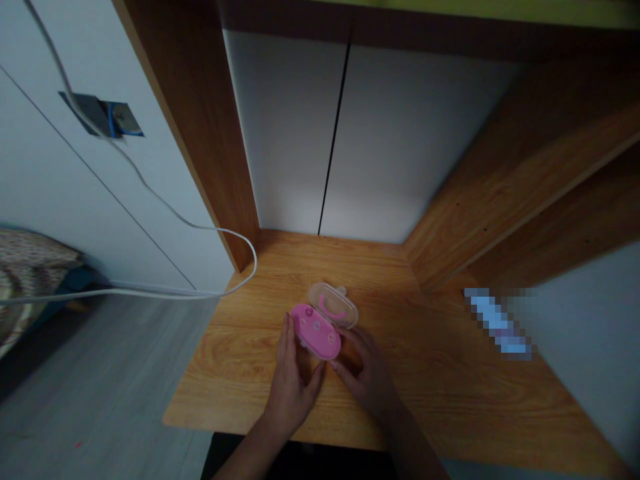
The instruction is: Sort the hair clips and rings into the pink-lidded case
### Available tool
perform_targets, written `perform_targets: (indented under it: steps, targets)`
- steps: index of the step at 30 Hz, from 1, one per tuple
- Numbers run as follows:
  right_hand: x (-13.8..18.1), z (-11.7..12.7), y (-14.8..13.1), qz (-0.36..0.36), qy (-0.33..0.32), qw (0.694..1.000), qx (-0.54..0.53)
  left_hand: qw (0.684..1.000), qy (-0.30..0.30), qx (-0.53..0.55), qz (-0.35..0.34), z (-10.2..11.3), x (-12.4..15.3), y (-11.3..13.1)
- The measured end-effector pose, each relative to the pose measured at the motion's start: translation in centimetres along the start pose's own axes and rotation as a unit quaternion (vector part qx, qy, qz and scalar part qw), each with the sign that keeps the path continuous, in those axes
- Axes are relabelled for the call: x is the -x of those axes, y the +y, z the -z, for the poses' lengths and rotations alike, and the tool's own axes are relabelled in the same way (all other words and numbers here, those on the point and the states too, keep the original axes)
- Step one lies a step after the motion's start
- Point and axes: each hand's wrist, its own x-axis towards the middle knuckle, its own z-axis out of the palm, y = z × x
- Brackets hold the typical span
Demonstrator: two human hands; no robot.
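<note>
A small oval pink case point(317, 333) lies on the wooden desktop, its clear lid point(336, 305) swung back on the far right side. A few small ring-shaped loops point(317, 325) rest on the pink inside; whether they are loose or printed cannot be made out. A pink curved strip point(332, 309) shows through the lid. My left hand point(291, 387) is around the case's left and near edge, fingers along its side and thumb at the front. On the opposite end, my right hand point(367, 377) grips the right edge between fingers and thumb.
The desktop point(240, 373) sits between wooden side panels point(500, 193) and a white back panel point(290, 133). A white cable point(165, 207) loops over the left edge. A blurred-out bright object point(497, 323) is at right. Patterned cloth point(30, 267) appears at far left.
</note>
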Motion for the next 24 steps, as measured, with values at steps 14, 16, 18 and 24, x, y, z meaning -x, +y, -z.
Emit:
perform_targets:
  steps: [14, 16, 18, 24]
  targets:
    - [0.9, -1.1, 0.8, -0.044, 0.058, 0.989, -0.129, 0.999, 0.038, 0.000, 0.035, 0.2, 0.1, -0.2]
    - [0.7, -1.1, 0.4, -0.049, 0.059, 0.982, -0.173, 0.999, 0.026, -0.004, 0.032, 0.3, 0.0, -0.3]
    - [0.5, -1.0, 0.0, -0.060, 0.053, 0.969, -0.234, 1.000, 0.015, -0.003, 0.020, 0.3, 0.0, -0.5]
    - [0.3, -0.7, -0.3, -0.094, 0.029, 0.954, -0.284, 1.000, 0.004, 0.018, 0.019, 0.5, 0.0, -0.7]
